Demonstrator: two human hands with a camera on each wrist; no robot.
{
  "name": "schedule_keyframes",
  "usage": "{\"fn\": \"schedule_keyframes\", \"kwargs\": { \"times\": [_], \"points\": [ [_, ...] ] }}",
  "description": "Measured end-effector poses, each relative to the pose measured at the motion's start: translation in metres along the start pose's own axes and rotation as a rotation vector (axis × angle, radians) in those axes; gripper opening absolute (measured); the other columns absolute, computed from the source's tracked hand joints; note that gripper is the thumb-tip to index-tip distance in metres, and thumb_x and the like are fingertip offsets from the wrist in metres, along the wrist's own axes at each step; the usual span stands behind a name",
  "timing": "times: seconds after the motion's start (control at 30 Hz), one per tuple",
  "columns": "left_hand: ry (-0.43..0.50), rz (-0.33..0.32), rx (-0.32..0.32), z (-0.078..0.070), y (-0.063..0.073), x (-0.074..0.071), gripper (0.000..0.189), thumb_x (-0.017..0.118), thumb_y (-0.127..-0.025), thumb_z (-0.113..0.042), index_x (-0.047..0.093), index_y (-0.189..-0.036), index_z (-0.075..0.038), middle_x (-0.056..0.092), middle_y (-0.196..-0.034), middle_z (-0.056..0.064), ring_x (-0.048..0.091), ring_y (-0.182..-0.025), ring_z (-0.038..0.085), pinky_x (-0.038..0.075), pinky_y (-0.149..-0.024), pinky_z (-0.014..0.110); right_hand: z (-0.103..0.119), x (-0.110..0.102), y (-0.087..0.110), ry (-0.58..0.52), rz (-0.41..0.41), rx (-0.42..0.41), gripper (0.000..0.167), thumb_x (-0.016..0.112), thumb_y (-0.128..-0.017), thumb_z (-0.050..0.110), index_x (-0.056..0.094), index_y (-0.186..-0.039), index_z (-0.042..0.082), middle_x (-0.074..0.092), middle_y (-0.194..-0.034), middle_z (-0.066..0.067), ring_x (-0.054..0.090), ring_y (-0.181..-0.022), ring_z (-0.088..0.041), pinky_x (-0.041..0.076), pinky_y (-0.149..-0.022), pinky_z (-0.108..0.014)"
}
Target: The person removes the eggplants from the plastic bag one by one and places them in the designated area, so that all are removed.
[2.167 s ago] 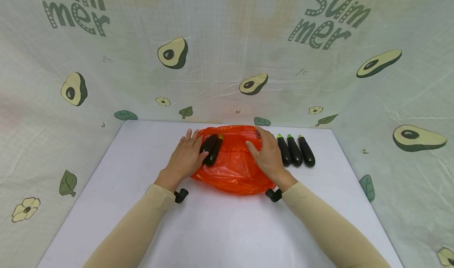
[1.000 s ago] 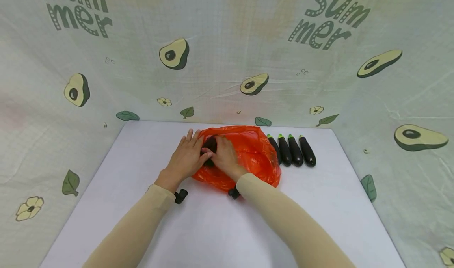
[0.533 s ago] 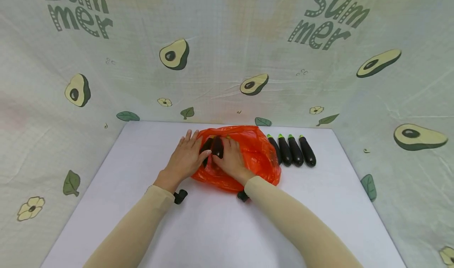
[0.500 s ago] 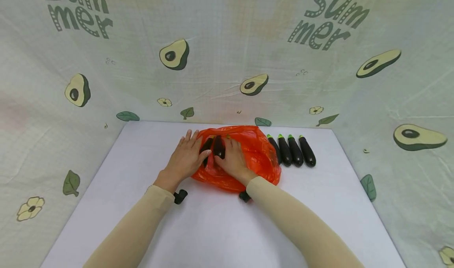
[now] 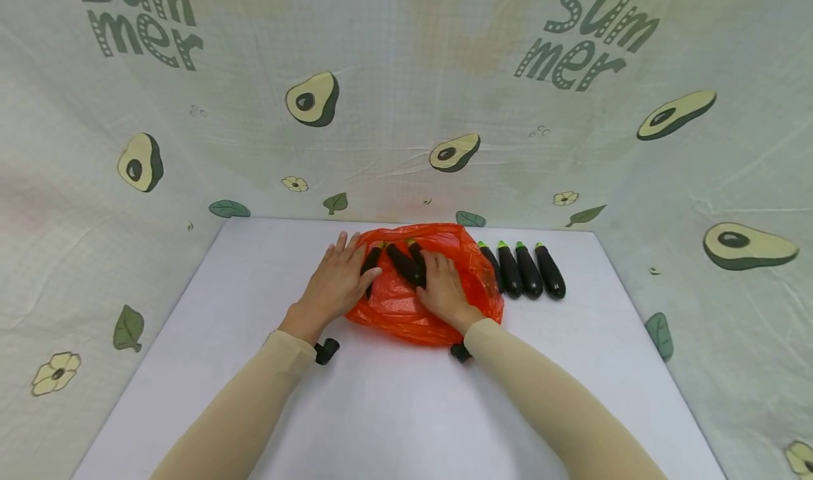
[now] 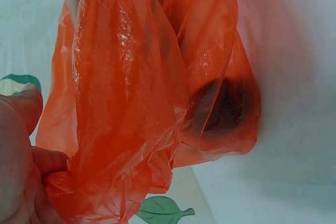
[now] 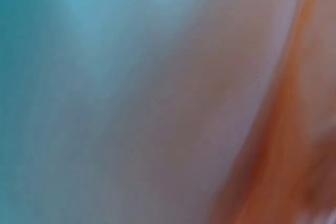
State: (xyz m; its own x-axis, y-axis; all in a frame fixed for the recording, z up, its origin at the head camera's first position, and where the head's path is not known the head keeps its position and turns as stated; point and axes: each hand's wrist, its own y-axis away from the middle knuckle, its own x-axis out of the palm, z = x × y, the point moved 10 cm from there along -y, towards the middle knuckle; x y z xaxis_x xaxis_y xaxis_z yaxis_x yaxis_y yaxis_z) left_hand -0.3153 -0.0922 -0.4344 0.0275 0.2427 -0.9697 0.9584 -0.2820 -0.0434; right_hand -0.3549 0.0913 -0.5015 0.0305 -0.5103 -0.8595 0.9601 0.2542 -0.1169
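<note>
A red plastic bag point(image 5: 400, 318) lies with its mouth spread near the back of the table. My left hand point(image 5: 336, 279) grips its left edge; in the left wrist view, crumpled film point(image 6: 126, 145) is caught at the fingers. Inside the bag, my right hand point(image 5: 442, 289) holds a dark eggplant point(image 5: 405, 265) that lies slanted. Another eggplant point(image 5: 371, 260) rests near my left thumb, and a further eggplant point(image 5: 416, 250) is partly hidden by my right hand. A dark rounded shape point(image 6: 223, 106) shows through the bag in the left wrist view. The right wrist view is blurred.
Several eggplants stand in a row just right of the bag, the outermost eggplant point(image 5: 550, 271) farthest from it. A white table point(image 5: 394, 409) carries everything. A cloth printed with avocados point(image 5: 311, 99) hangs behind and along both sides.
My right hand first came off the row's side and reached left into the bag. It has since drawn an eggplant rightward, apart from the left one. My left hand has stayed in place.
</note>
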Motion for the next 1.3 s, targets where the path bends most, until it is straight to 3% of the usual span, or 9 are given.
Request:
{"fn": "schedule_keyframes", "kwargs": {
  "times": [0.3, 0.57, 0.73, 0.87, 1.1, 1.3],
  "points": [
    [0.010, -0.002, -0.003, -0.001, -0.001, 0.000, 0.077, 0.045, -0.110, -0.051, 0.031, -0.164, 0.001, 0.020, -0.175, 0.020, 0.007, -0.164, 0.041, 0.014, -0.132, 0.057, -0.010, -0.009, 0.018, 0.012, -0.004, -0.057, 0.079, 0.077, -0.093, 0.005, 0.033, -0.160, 0.006, 0.048, -0.149, -0.020, 0.050, -0.134, -0.038, 0.048, -0.116, -0.055],
    [-0.006, -0.003, 0.004, -0.002, -0.001, 0.001, 0.077, 0.047, -0.110, -0.051, 0.032, -0.164, 0.002, 0.021, -0.175, 0.020, 0.006, -0.164, 0.040, 0.016, -0.132, 0.058, -0.011, -0.015, 0.037, 0.052, 0.037, -0.074, 0.079, 0.079, -0.095, 0.014, 0.035, -0.159, 0.003, 0.050, -0.145, -0.020, 0.055, -0.128, -0.035, 0.051, -0.113, -0.052],
    [-0.008, -0.005, 0.004, -0.002, -0.001, 0.002, 0.077, 0.048, -0.110, -0.051, 0.032, -0.164, 0.002, 0.021, -0.175, 0.020, 0.007, -0.164, 0.040, 0.016, -0.132, 0.057, -0.011, -0.017, 0.025, 0.048, 0.029, -0.036, 0.074, 0.077, -0.098, 0.025, 0.039, -0.157, 0.002, 0.051, -0.147, -0.020, 0.053, -0.132, -0.036, 0.048, -0.116, -0.053],
    [-0.004, -0.007, 0.009, -0.003, -0.002, 0.004, 0.077, 0.048, -0.109, -0.052, 0.033, -0.163, 0.001, 0.021, -0.175, 0.020, 0.007, -0.164, 0.040, 0.015, -0.132, 0.057, -0.014, -0.014, 0.012, 0.032, 0.055, 0.008, 0.071, 0.077, -0.098, 0.025, 0.043, -0.157, 0.004, 0.056, -0.149, -0.021, 0.055, -0.134, -0.039, 0.042, -0.120, -0.056],
    [0.003, -0.015, 0.013, -0.004, -0.001, 0.005, 0.077, 0.050, -0.109, -0.050, 0.034, -0.163, 0.002, 0.022, -0.174, 0.020, 0.009, -0.164, 0.042, 0.016, -0.131, 0.058, -0.018, -0.002, 0.004, 0.000, 0.170, 0.094, 0.078, 0.079, -0.096, 0.027, 0.039, -0.162, 0.015, 0.066, -0.143, -0.016, 0.066, -0.125, -0.035, 0.051, -0.112, -0.057],
    [0.004, -0.005, 0.002, -0.004, -0.001, 0.005, 0.077, 0.049, -0.110, -0.051, 0.033, -0.164, 0.001, 0.021, -0.175, 0.019, 0.007, -0.164, 0.041, 0.015, -0.132, 0.057, -0.021, -0.005, 0.008, -0.088, 0.197, 0.184, 0.076, 0.077, -0.097, 0.026, 0.038, -0.163, 0.019, 0.067, -0.138, -0.015, 0.065, -0.114, -0.033, 0.053, -0.110, -0.055]
  ]
}}
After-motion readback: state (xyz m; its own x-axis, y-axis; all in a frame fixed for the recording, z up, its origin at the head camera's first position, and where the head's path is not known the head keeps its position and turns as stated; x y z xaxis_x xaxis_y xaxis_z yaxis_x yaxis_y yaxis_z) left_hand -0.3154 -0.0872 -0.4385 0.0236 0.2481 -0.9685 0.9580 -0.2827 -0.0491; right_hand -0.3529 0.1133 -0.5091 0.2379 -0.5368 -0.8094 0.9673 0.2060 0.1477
